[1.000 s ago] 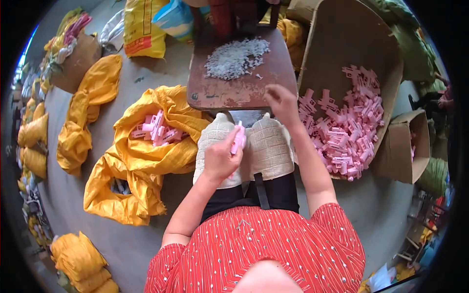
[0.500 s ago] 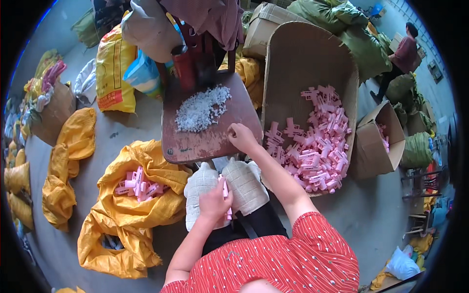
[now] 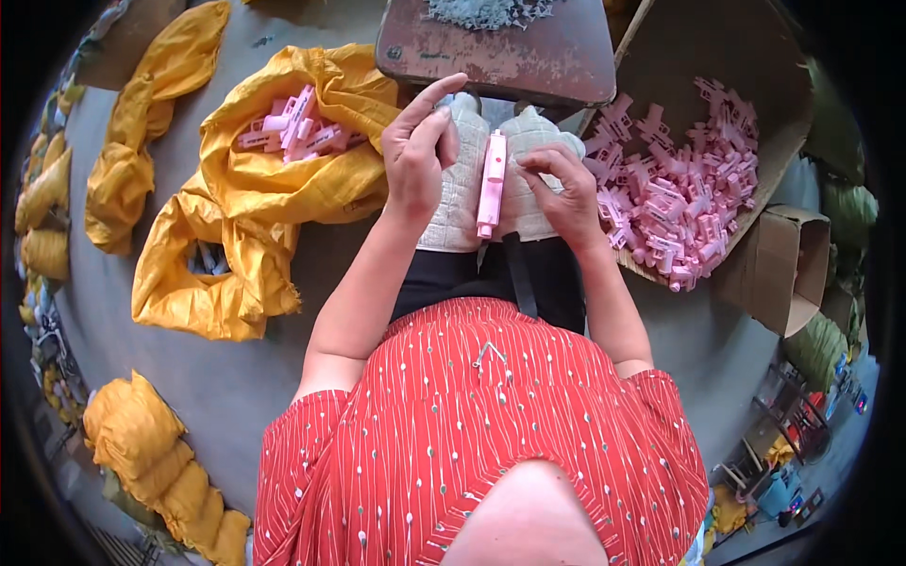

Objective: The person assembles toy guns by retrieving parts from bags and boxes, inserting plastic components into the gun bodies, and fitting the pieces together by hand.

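Observation:
A pink plastic toy gun rests on edge between my knees, which wear quilted white pads. Neither hand touches it. To its left, my left hand is raised with the index finger stretched out and the other fingers curled; nothing shows in it. On the other side my right hand hovers over the right pad, thumb and index finger pinched together. Whatever sits in that pinch is too small to make out. Small clear plastic pieces are heaped on the worn reddish chair seat ahead of me.
At my left stands an open yellow sack with pink toy guns inside. A large cardboard tray at my right holds a big pile of them. Beside it is an open carton. More yellow sacks lie behind left.
My view has tilted down toward my lap. The right hand has come back from the chair seat to my knees. My left hand has let go of the toy gun and lifted off it.

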Demonstrator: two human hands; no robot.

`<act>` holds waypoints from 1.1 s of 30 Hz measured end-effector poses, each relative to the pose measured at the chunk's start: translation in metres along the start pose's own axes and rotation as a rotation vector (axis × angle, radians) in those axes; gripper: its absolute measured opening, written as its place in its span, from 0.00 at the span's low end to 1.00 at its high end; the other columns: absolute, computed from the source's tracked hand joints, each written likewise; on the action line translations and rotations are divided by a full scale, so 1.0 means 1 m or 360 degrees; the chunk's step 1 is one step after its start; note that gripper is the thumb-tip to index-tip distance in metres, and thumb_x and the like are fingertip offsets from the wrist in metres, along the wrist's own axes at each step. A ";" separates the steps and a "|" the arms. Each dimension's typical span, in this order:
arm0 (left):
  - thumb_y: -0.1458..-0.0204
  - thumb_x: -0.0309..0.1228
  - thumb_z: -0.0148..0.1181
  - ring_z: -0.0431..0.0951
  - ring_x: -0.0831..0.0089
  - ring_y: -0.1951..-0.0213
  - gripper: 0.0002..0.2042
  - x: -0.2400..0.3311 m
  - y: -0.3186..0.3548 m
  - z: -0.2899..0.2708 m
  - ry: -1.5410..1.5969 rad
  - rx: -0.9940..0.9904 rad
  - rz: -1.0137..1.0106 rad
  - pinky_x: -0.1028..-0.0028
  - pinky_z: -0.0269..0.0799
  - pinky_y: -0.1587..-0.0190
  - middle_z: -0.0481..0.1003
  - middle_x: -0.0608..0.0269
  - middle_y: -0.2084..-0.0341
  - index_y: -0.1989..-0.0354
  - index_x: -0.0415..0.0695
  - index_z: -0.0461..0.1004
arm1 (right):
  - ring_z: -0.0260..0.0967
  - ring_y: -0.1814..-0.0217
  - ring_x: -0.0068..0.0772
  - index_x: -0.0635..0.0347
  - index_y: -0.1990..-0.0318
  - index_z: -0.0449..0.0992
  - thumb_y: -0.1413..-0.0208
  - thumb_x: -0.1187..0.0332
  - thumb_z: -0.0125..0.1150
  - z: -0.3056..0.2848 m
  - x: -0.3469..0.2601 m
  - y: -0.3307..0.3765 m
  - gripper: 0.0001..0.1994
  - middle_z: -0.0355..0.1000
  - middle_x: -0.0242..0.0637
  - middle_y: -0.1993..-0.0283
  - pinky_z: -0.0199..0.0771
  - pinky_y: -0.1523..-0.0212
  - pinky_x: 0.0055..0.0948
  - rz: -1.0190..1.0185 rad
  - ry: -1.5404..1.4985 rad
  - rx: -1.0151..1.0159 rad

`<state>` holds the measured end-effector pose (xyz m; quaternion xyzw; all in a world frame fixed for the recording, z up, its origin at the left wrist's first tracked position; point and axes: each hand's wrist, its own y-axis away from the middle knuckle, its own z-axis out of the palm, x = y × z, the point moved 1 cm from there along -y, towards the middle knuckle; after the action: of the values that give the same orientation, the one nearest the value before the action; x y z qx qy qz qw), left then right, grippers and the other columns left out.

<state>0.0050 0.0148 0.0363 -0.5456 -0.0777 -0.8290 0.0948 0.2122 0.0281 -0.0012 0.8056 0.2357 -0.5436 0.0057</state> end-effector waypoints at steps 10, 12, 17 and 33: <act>0.42 0.21 0.44 0.55 0.88 0.85 0.19 -0.015 0.001 0.018 0.0353 -0.0089 0.0244 0.83 0.50 0.81 0.62 0.75 0.87 0.44 0.36 0.75 | 0.76 0.58 0.39 0.64 0.61 0.78 0.51 0.80 0.64 0.015 0.007 0.001 0.09 0.75 0.41 0.60 0.76 0.57 0.30 -0.0180 0.0133 -0.0246; 0.42 0.21 0.42 0.55 0.87 0.85 0.20 -0.019 -0.001 0.023 0.0330 -0.0105 0.0202 0.82 0.50 0.80 0.60 0.75 0.88 0.44 0.34 0.74 | 0.76 0.60 0.38 0.64 0.61 0.79 0.50 0.80 0.64 0.016 0.008 0.000 0.09 0.76 0.41 0.62 0.75 0.58 0.30 -0.0051 0.0043 -0.0200; 0.44 0.21 0.42 0.53 0.87 0.84 0.21 -0.037 -0.003 0.026 0.0173 -0.0223 0.0137 0.82 0.50 0.79 0.58 0.75 0.87 0.44 0.30 0.72 | 0.77 0.62 0.37 0.64 0.60 0.79 0.49 0.80 0.63 0.018 0.011 0.000 0.09 0.76 0.40 0.64 0.75 0.59 0.29 0.0079 0.0001 -0.0126; 0.46 0.20 0.43 0.56 0.90 0.81 0.21 -0.030 -0.005 0.030 0.0071 -0.0467 0.0101 0.84 0.51 0.78 0.62 0.77 0.83 0.46 0.34 0.76 | 0.76 0.64 0.39 0.65 0.62 0.78 0.51 0.70 0.68 0.015 -0.001 -0.019 0.10 0.77 0.43 0.65 0.74 0.61 0.34 0.0351 0.0043 -0.0355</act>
<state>0.0418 0.0287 0.0203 -0.5371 0.0637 -0.8400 0.0418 0.1915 0.0412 -0.0018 0.8281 0.2049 -0.4993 0.1516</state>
